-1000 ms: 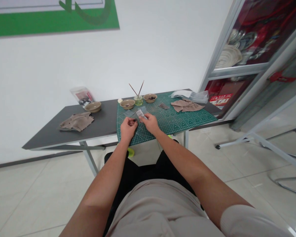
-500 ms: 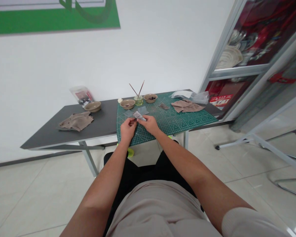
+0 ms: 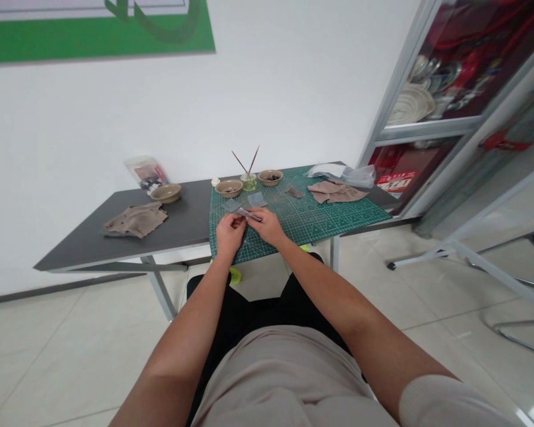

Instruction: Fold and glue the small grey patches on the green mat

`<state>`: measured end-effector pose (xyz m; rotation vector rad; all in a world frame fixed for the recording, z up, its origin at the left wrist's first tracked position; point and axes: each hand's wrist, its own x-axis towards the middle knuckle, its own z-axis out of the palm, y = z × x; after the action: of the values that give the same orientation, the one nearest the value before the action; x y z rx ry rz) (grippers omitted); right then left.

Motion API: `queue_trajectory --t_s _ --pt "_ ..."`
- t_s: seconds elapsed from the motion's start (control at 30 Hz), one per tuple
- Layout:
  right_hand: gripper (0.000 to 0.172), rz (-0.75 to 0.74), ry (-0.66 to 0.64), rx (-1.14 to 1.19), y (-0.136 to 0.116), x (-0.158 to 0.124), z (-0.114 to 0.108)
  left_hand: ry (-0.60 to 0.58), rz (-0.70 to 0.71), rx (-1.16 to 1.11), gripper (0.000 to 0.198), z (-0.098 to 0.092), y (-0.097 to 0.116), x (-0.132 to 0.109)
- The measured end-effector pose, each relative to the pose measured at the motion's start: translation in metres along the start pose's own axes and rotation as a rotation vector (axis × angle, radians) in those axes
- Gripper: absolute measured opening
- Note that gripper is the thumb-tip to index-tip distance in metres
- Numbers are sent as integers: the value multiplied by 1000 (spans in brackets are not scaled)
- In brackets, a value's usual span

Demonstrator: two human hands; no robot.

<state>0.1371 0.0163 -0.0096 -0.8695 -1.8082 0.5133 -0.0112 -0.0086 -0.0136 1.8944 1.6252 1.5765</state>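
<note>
Over the green cutting mat (image 3: 311, 216), my right hand (image 3: 267, 226) is closed on a small, flat grey-white packet (image 3: 250, 215), which shows nearly edge-on. My left hand (image 3: 229, 234) is pinched closed right beside the packet's left end; what its fingertips hold is hidden. Just beyond my fingers lie two small clear plastic bags, a left bag (image 3: 232, 205) and a right bag (image 3: 257, 200). Farther right on the mat rests a small bag with brownish contents (image 3: 294, 191).
Along the mat's back edge stand a tan bowl (image 3: 229, 188), a glass jar (image 3: 249, 182) with two thin brushes, and another bowl (image 3: 270, 178) with dark bits. Brown cloths lie at right (image 3: 336, 191) and left (image 3: 136, 220). A third bowl (image 3: 166, 193) sits by a plastic pouch (image 3: 146, 172).
The packet has tipped from showing its broad face to nearly edge-on, uncovering more of the clear bags behind. Both hands have stayed almost in place.
</note>
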Motion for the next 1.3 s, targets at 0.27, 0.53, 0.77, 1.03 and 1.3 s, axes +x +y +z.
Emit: queue_trajectory --t_s 0.27,0.53,0.77,1.03,1.3 --pt "30 -33 -16 -75 -2 -4 3 27 -41 -11 13 -1 3 -2" --pt "38 -48 -30 -187 1 -6 11 76 -99 -79 16 -2 0 -1" --pt "45 -82 -93 -246 -1 -8 13 62 -56 -13 11 -1 1 -3" --pt "47 -89 -109 -289 -5 -11 13 56 -63 -1 9 -2 2 -4" --pt "38 41 56 -234 -2 -9 13 90 -124 -235 23 5 -4 -2"
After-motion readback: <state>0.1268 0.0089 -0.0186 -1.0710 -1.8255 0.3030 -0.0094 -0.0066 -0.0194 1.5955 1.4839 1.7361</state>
